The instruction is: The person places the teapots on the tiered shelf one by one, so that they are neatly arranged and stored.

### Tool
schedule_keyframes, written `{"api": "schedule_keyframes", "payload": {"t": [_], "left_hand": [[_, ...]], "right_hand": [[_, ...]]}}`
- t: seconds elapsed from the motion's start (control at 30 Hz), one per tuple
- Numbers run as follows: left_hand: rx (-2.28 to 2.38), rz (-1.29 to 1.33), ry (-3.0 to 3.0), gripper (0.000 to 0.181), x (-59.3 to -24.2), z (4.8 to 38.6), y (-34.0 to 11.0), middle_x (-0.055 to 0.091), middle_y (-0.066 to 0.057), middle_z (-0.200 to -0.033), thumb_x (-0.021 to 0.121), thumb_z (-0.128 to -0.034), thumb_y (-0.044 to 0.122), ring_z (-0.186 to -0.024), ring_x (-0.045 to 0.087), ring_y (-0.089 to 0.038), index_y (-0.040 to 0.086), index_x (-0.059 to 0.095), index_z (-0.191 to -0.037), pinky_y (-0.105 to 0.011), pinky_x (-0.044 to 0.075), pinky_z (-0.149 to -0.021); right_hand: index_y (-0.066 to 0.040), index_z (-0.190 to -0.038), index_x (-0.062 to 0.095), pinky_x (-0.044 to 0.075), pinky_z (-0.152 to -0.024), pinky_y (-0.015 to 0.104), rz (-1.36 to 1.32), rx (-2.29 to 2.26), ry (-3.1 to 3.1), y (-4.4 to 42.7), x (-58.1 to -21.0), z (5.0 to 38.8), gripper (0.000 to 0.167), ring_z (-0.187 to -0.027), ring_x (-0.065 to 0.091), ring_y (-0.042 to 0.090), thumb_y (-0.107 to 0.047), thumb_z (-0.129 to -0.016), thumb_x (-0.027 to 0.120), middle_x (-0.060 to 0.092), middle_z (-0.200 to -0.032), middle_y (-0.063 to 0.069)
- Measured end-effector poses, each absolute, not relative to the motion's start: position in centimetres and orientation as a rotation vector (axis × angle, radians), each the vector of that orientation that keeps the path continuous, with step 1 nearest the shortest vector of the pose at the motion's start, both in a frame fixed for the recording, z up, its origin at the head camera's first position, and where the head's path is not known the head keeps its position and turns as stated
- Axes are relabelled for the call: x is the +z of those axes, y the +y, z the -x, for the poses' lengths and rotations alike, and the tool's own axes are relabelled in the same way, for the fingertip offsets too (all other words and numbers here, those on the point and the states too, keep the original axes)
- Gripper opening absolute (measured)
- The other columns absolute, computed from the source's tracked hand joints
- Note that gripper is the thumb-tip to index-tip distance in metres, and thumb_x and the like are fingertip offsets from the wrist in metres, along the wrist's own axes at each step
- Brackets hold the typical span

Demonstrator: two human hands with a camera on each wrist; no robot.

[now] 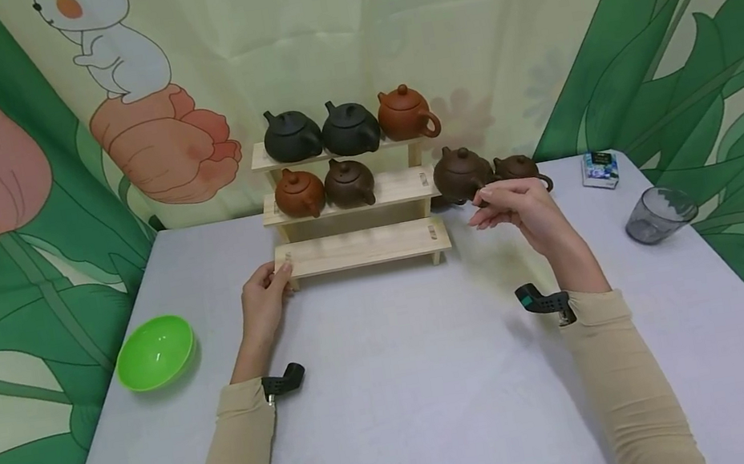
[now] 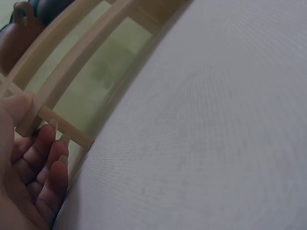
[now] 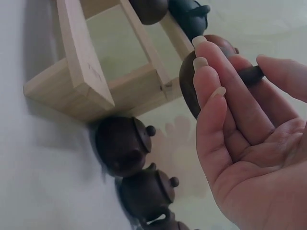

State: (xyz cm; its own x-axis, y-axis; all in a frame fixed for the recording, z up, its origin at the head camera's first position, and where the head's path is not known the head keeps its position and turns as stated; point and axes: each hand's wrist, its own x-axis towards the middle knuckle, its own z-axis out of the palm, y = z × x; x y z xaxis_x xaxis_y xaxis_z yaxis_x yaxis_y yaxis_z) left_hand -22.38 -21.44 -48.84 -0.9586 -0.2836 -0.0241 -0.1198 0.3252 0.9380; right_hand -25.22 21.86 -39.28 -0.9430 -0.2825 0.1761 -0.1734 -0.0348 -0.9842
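My right hand [image 1: 522, 212] pinches the handle of a dark brown teapot [image 1: 461, 173], lifted just right of a three-step wooden rack [image 1: 363, 248]. In the right wrist view, its dark handle [image 3: 251, 75] is between thumb and fingers, which hide much of the pot. My left hand [image 1: 262, 302] grips the left end of the rack's lowest board, thumb on top and fingers underneath. On the top step are two black teapots [image 1: 291, 136] and a reddish-brown one [image 1: 405, 112]. The middle step bears a reddish-brown teapot [image 1: 298, 193] and a dark brown one [image 1: 349, 183].
Several dark teapots [image 3: 146, 194] stand in a row on the table beside the rack, partly hidden in the head view. A green bowl [image 1: 156, 353] is at left. At right are a small box [image 1: 599, 170] and a grey glass [image 1: 660, 214]. A patterned curtain [image 1: 456, 24] hangs behind.
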Motion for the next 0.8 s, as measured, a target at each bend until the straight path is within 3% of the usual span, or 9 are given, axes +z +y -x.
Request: {"api": "schedule_keyframes", "payload": {"t": [0.13, 0.37, 0.7, 0.8], "left_hand": [[-1.714, -0.378, -2.438, 0.055, -48.7, 22.4, -21.5, 0.059, -0.003, -0.087, 0.064, -0.0914, 0.056, -0.074, 0.055, -0.013, 0.013, 0.064, -0.126, -0.021, 0.046, -0.060], [-1.709, -0.382, -2.443, 0.056, -48.5, 22.3, -21.5, 0.059, -0.002, -0.087, 0.063, -0.0914, 0.056, -0.074, 0.055, -0.013, 0.013, 0.064, -0.127, -0.021, 0.046, -0.061], [-1.719, -0.377, -2.437, 0.055, -48.7, 22.3, -21.5, 0.060, -0.003, -0.087, 0.063, -0.0913, 0.056, -0.075, 0.056, -0.013, 0.013, 0.064, -0.126, -0.021, 0.047, -0.061], [-1.723, -0.378, -2.435, 0.055, -48.8, 22.4, -21.4, 0.060, -0.003, -0.088, 0.064, -0.0915, 0.056, -0.075, 0.055, -0.013, 0.013, 0.064, -0.127, -0.021, 0.047, -0.061]], "right_hand": [[-0.002, -0.090, 0.072, 0.059, -0.065, 0.029, 0.520, -2.186, 2.106, 21.0, -39.0, 25.5, 0.022, -0.071, 0.075, 0.021, -0.016, -0.099, 0.059, 0.076, -0.078, 0.009], [0.008, -0.094, 0.069, 0.058, -0.063, 0.031, 0.532, -2.178, 2.146, 19.2, -38.5, 26.0, 0.026, -0.069, 0.074, 0.023, -0.016, -0.098, 0.061, 0.076, -0.075, 0.009], [-0.003, -0.090, 0.073, 0.058, -0.064, 0.032, 0.512, -2.102, 2.171, 16.3, -38.8, 26.8, 0.021, -0.069, 0.074, 0.020, -0.018, -0.098, 0.060, 0.075, -0.078, 0.009], [0.002, -0.092, 0.071, 0.059, -0.065, 0.034, 0.519, -2.105, 2.151, 15.6, -39.0, 27.1, 0.023, -0.070, 0.075, 0.018, -0.017, -0.098, 0.060, 0.075, -0.078, 0.007]]}}
